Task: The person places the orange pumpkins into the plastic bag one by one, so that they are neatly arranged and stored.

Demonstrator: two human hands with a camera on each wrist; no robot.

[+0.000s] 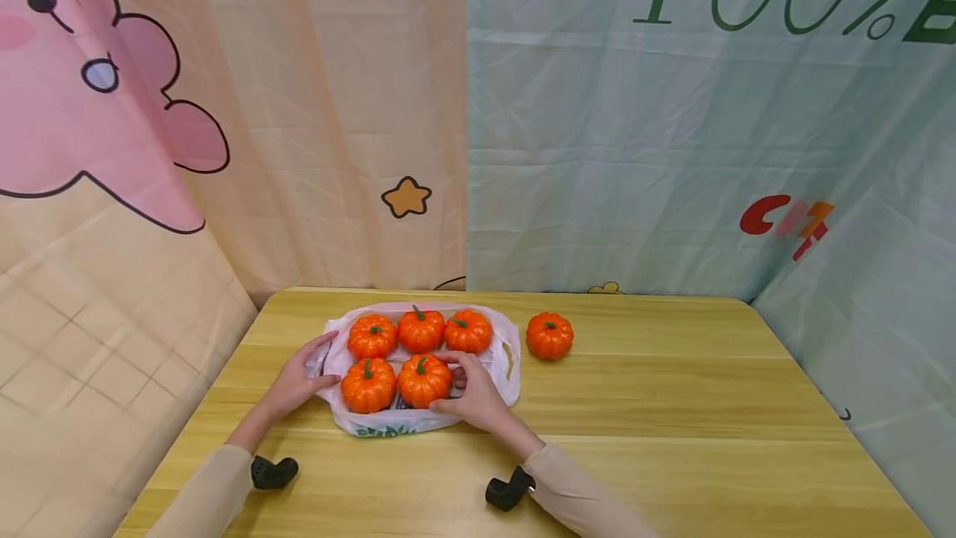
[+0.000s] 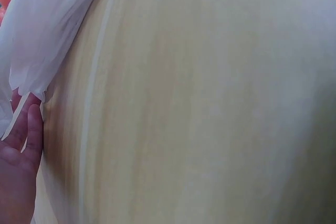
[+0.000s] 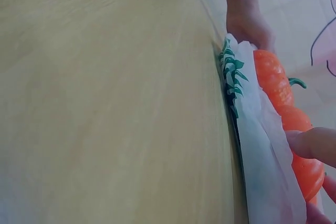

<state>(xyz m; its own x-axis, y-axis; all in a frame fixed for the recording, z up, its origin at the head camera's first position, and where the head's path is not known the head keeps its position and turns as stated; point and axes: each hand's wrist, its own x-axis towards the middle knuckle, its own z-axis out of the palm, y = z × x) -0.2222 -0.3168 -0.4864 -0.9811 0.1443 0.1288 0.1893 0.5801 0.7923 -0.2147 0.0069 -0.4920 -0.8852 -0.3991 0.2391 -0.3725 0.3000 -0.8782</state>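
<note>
A white plastic bag [image 1: 384, 424] with a green leaf print lies spread on the table, its rim standing around several small orange pumpkins. Three are at the back and two in front. My right hand [image 1: 480, 393] grips the front right pumpkin [image 1: 423, 381], thumb at its near side and fingers at its far right. At the bag's left end, my left hand [image 1: 299, 380] holds the edge between spread thumb and fingers, close to the front left pumpkin [image 1: 368, 386]. In the left wrist view, the plastic partly covers that hand's fingertips.
One more orange pumpkin [image 1: 549, 335] sits on the wooden table [image 1: 672, 405], just right of the bag. Printed curtains [image 1: 597, 148] hang behind the table and at both sides. Each wrist wears a small black device, such as the right one [image 1: 510, 489].
</note>
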